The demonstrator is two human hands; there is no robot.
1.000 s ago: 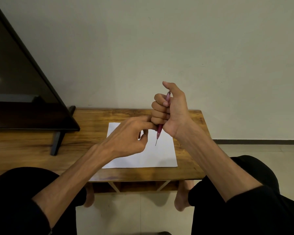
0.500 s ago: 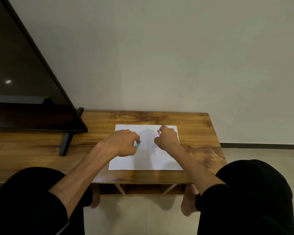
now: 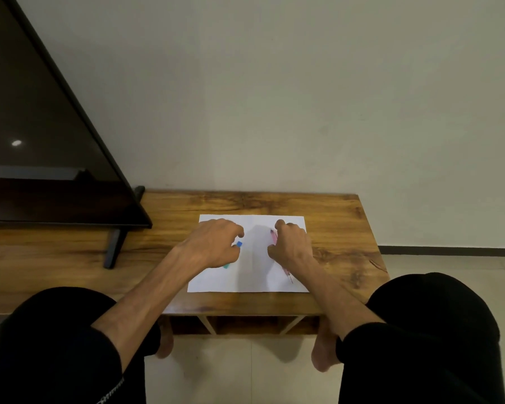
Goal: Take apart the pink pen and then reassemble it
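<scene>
My right hand [image 3: 290, 246] is down on the white sheet [image 3: 254, 279], fingers curled over the pink pen [image 3: 273, 236]; its upper end shows just beside my knuckles, and a thin dark tip pokes out from under my wrist, toward me. My left hand [image 3: 213, 243] lies across from it, fingers bent around a small blue piece [image 3: 239, 244] at their tips. Whether they actually pinch it or only hover at it, I cannot tell. A green piece [image 3: 226, 266] peeks out from under the heel of that same hand.

As I judge it, the taking apart is underway: small parts seem to lie off the barrel, on the paper. Whether the refill is out I cannot see, since my right hand covers most of the barrel. All the reassembly is left.

Counted: one pink barrel, one blue piece, one green piece, one sheet, one wooden table [image 3: 338, 234] under my two hands, and one dark screen [image 3: 41, 141] beyond my left hand.
</scene>
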